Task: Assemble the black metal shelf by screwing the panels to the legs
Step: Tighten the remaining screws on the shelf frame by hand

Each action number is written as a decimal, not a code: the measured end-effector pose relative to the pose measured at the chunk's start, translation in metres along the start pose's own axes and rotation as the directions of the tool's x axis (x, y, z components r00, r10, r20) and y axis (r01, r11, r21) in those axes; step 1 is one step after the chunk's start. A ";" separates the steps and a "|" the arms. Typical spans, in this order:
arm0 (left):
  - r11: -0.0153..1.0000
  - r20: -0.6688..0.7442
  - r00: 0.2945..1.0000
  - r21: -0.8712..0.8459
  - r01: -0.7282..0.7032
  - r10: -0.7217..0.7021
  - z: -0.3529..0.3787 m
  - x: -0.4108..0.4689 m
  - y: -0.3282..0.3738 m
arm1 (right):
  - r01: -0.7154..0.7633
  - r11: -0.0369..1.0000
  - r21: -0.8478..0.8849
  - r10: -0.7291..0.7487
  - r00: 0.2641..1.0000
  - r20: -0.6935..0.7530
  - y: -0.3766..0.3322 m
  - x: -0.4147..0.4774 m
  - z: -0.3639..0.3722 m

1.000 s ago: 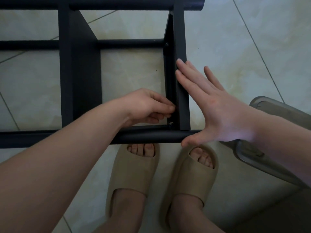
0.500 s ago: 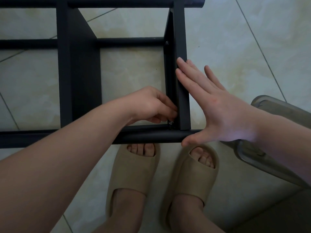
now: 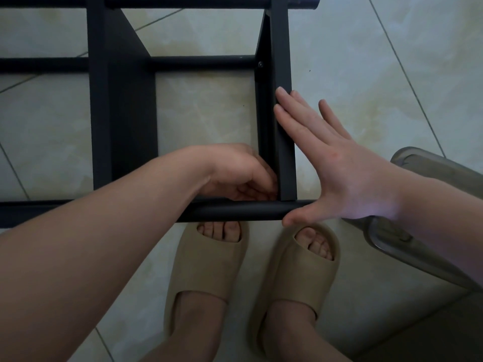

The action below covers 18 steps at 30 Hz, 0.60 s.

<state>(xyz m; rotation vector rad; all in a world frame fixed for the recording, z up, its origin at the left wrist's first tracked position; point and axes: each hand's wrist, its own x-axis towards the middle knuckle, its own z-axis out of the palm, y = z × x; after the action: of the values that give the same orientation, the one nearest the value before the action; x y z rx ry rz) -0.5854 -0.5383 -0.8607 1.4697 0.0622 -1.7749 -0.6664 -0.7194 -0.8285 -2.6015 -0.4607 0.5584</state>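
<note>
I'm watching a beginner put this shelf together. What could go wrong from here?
1. The right hand only presses flat against the panel, which could shift out of line with the leg.
2. The left hand curls into the corner, hiding its work; a small part could slip unseen.
3. Open-toed slippers sit close by the leg, should the frame tip.

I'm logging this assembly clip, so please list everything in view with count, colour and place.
Legs: three seen, black, lying across the floor.
Panels: two, black, upright between legs.
Screw: one, dark, far joint of right panel.
Floor: pale marbled tiles.
Sandals: two, beige, worn, near side of frame.
Seat: one, grey translucent, far right; maybe a stool.
Left hand: fingers curled at right panel's near corner.
Right hand: open, flat against right panel, thumb on a leg.
</note>
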 end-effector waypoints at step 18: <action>0.994 -0.033 0.999 0.108 0.004 0.000 -0.001 0.003 0.009 | 0.005 1.000 0.008 -0.005 1.000 -0.007 0.000 0.000 0.002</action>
<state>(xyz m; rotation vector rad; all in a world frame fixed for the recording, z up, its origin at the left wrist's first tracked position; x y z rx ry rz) -0.5797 -0.5455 -0.8600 1.5762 -0.0152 -1.7796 -0.6671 -0.7187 -0.8299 -2.5934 -0.4615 0.5487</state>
